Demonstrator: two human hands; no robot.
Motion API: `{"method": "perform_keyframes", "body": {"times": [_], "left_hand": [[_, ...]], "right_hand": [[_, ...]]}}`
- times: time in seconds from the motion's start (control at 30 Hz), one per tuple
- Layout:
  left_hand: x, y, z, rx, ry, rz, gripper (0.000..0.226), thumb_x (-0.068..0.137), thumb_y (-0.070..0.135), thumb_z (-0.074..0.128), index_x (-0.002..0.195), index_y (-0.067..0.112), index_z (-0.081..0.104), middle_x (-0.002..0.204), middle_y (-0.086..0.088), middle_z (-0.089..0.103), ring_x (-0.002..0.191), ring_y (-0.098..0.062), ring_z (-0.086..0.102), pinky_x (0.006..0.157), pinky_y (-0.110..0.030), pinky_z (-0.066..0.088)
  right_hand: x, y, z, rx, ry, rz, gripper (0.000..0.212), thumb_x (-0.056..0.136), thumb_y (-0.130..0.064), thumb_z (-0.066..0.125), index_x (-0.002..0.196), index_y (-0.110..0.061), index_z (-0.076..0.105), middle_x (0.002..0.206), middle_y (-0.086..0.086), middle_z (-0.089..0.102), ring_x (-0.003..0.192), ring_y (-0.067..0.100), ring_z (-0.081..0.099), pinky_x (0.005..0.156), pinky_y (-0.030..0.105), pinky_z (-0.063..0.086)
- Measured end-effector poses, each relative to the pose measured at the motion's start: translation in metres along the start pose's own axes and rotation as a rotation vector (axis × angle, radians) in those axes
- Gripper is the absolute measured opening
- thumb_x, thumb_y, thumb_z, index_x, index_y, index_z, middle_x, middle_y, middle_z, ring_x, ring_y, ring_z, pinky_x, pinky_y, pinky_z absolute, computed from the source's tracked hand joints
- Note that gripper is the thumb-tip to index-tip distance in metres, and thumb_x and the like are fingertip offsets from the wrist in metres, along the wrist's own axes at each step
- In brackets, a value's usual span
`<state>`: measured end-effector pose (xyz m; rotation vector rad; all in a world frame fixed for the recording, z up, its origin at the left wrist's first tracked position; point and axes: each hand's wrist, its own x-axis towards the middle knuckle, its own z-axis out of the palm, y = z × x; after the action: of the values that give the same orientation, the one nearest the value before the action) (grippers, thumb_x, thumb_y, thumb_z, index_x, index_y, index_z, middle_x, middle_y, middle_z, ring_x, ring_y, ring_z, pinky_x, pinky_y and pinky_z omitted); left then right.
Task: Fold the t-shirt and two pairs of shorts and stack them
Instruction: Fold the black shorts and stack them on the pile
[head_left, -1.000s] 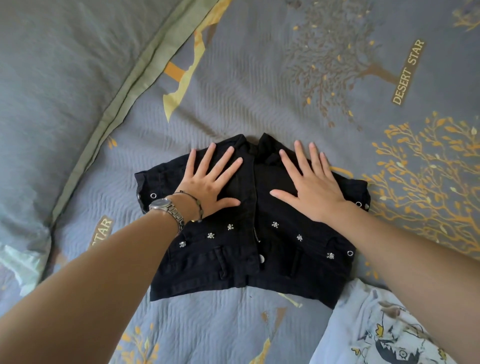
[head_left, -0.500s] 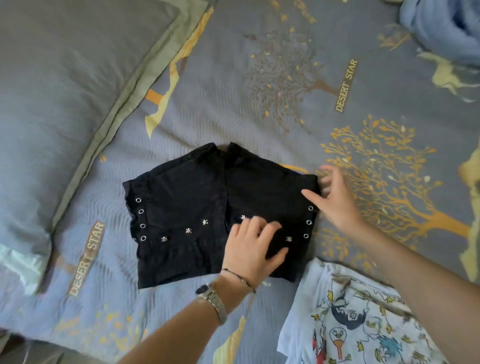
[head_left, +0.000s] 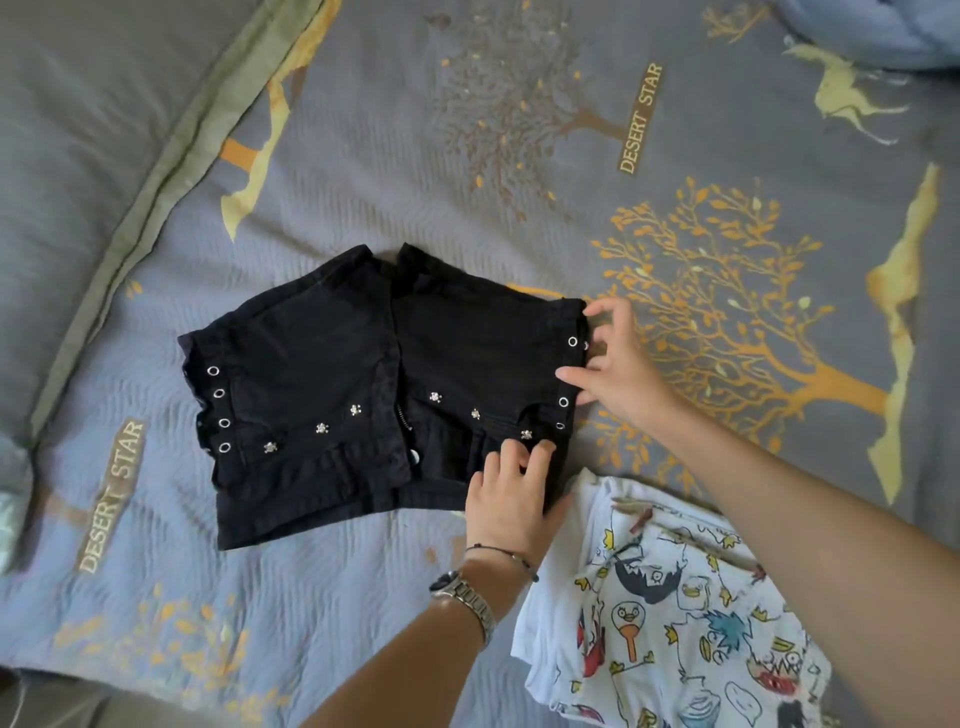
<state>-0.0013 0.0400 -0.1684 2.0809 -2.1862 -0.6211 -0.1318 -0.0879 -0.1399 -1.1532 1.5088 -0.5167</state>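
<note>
Head view: 1 pair of black shorts (head_left: 363, 395) is laid flat on the bedspread (head_left: 519, 171), waistband toward the person, legs pointing away.
Right hand (head_left: 618, 374): placed at the right side edge of the shorts, beside the eyelets; fingers are curled and parted, thumb over the top of the cloth. A closed pinch is not confirmed; the fingertips are seen at the hem, with the cloth apparently between thumb and fingers.
Left hand (head_left: 511, 499): set on the waistband near its right end, fingers bent onto the denim; whether cloth is gripped or only pressed cannot be told.
Position of shorts relative to grip: the bulk of the garment is spread to the left of both hands; only the right edge is under them.
T-shirt (head_left: 670, 618): printed white, lying folded just beside the waistband corner, near the left wrist.
Step judged: the right half is about to be folded over the left.
Risk 1: the edge may slip if only the hem is caught, as the denim is stiff and studded.
Risk 2: the legs may be misaligned if the 2 hands are lifted unevenly.
Risk 3: the t-shirt may be disturbed by the left forearm.
</note>
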Motion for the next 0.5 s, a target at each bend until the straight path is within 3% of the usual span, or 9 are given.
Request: {"method": "perform_keyframes", "body": {"times": [0.13,0.27,0.33,0.43,0.5], "left_hand": [[0.000,0.007,-0.010,-0.115,-0.039,-0.094,0.050,0.067,0.065,0.048,0.102,0.028,0.049,0.084,0.004,0.054,0.069,-0.017,0.058,0.049,-0.029,0.048],[-0.001,0.012,-0.017,-0.279,-0.062,-0.193,0.053,0.064,0.035,0.071,0.103,0.027,0.036,0.093,-0.002,0.052,0.082,-0.023,0.059,0.050,-0.033,0.046],[-0.003,0.012,-0.023,-0.362,-0.078,-0.225,0.051,0.070,0.026,0.065,0.106,0.029,0.030,0.103,-0.003,0.048,0.092,-0.024,0.055,0.055,-0.032,0.043],[-0.008,0.005,-0.036,-0.450,-0.041,-0.220,0.049,0.076,0.023,0.057,0.118,0.029,0.033,0.113,0.000,0.046,0.101,-0.022,0.051,0.060,-0.032,0.042],[-0.014,-0.005,-0.048,-0.526,-0.012,-0.204,0.051,0.078,0.018,0.054,0.126,0.026,0.038,0.117,0.002,0.048,0.104,-0.021,0.052,0.068,-0.034,0.047]], "right_hand": [[-0.010,-0.017,-0.004,0.060,-0.045,-0.023,0.048,0.082,0.014,0.056,0.103,-0.022,0.033,0.089,-0.001,0.045,0.074,0.030,0.056,0.058,0.057,0.054],[-0.015,-0.032,-0.004,0.016,-0.078,-0.027,0.038,0.084,0.013,0.053,0.110,-0.011,0.039,0.086,-0.003,0.045,0.074,0.032,0.058,0.055,0.049,0.056],[-0.014,-0.039,-0.001,-0.002,-0.070,-0.022,0.036,0.083,0.013,0.053,0.108,-0.012,0.043,0.087,-0.002,0.045,0.073,0.032,0.057,0.052,0.043,0.056],[-0.010,-0.044,0.008,-0.067,-0.023,-0.063,0.041,0.081,0.012,0.055,0.105,-0.020,0.051,0.099,0.014,0.050,0.069,0.031,0.054,0.049,0.036,0.055],[-0.007,-0.049,0.020,-0.193,0.048,-0.129,0.043,0.079,0.006,0.059,0.109,-0.025,0.056,0.101,0.010,0.053,0.064,0.020,0.051,0.061,0.035,0.055]]}}
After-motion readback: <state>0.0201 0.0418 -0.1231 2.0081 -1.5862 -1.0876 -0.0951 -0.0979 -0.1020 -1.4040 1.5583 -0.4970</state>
